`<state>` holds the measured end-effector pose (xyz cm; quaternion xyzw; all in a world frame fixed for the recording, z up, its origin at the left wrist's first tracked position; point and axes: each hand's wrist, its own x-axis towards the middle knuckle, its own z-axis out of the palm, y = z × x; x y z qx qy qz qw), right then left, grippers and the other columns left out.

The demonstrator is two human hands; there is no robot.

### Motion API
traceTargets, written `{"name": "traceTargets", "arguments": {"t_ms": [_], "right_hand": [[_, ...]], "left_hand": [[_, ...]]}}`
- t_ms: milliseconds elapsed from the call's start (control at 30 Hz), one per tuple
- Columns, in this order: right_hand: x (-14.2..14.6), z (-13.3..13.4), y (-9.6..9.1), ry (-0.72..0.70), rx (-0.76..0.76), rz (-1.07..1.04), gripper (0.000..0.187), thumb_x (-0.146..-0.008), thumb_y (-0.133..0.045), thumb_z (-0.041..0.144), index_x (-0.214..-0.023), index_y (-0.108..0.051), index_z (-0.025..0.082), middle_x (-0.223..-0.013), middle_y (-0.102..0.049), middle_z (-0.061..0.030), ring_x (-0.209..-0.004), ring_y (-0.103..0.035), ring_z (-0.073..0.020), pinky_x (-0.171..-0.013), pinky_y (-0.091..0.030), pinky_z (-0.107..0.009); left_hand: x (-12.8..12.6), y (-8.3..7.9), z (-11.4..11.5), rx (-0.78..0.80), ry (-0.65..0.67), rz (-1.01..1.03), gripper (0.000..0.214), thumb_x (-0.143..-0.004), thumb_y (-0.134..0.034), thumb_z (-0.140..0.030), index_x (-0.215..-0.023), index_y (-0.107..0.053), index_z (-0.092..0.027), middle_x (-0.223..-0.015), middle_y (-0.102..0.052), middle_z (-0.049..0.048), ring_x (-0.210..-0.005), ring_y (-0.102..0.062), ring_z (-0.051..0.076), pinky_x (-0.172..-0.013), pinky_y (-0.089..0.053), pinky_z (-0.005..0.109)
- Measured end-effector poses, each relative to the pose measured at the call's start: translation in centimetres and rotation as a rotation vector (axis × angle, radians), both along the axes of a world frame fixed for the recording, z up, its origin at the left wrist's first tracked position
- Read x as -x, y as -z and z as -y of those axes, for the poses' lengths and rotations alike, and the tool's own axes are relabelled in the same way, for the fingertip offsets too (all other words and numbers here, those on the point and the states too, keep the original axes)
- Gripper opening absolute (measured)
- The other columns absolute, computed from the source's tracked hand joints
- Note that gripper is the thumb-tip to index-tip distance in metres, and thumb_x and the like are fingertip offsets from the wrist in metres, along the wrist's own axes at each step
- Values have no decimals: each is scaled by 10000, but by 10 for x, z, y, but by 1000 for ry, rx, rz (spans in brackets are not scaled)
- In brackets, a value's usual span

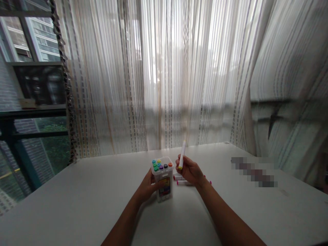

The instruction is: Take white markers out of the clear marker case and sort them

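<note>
My left hand (147, 187) is closed around the left side of a clear plastic marker box (164, 186), which stands upright on the white table and has a printed label on its front. Several markers with coloured ends (161, 167) stand inside it: blue, green, yellow, purple, black and orange. Just right of the box, my right hand (191, 169) pinches a white marker (182, 153) with a yellow lower end, held tilted above the table. Under that hand, two markers with pink ends (180, 182) lie on the table, partly covered by the hand and wrist.
The white table (77, 205) reaches back to a sheer striped curtain (169, 85). A blurred-out, pixelated long object (252, 171) lies at the right of the table. On the left is a window (38, 68) with a building and greenery outside.
</note>
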<state>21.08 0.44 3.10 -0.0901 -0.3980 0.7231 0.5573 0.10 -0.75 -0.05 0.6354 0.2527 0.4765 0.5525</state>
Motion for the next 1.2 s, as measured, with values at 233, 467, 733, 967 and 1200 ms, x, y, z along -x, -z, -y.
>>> {"name": "traceTargets", "arguments": {"t_ms": [233, 467, 733, 967, 1200], "right_hand": [[-2, -3, 4, -39, -41, -6, 87, -840, -585, 242, -880, -591, 164, -745, -629, -19, -607, -616, -111, -537, -503, -198], [-3, -4, 5, -25, -27, 11, 99, -839, -589, 258, -873, -586, 165, -736, -625, -13, -573, -607, -106, -503, -486, -191], [0, -2, 4, -20, -46, 1, 109, -823, -607, 250, -861, -585, 150, -725, -630, -29, -590, -599, -103, -569, -493, -197], [-1, -4, 4, -9, -47, 7, 122, -836, -590, 266, -862, -566, 150, -725, -620, -26, -577, -588, -97, -558, -483, -200], [-1, -4, 3, -14, -35, -11, 134, -832, -586, 272, -873, -555, 148, -719, -620, -27, -570, -582, -98, -570, -484, -210]], "left_hand": [[0, 1, -1, 1, 5, -8, 613, -627, -798, -312, -1141, -511, -141, -1149, -631, 137, -1057, -580, 329, -910, -450, 450], [0, 0, -1, -9, 21, 7, 570, -643, -789, -287, -1125, -518, -147, -1152, -628, 129, -1062, -579, 314, -908, -457, 433], [0, -1, 2, -8, -6, -17, 587, -639, -789, -308, -1134, -515, -150, -1148, -626, 136, -1060, -576, 325, -912, -448, 449], [8, -18, 7, -76, -30, -22, 753, -655, -765, -366, -1258, -348, -198, -1249, -533, 147, -1142, -520, 326, -979, -385, 473], [35, -93, 16, -281, -61, -379, 701, -698, -711, -410, -1286, -359, -265, -1338, -432, 125, -1209, -438, 320, -1031, -287, 518]]}}
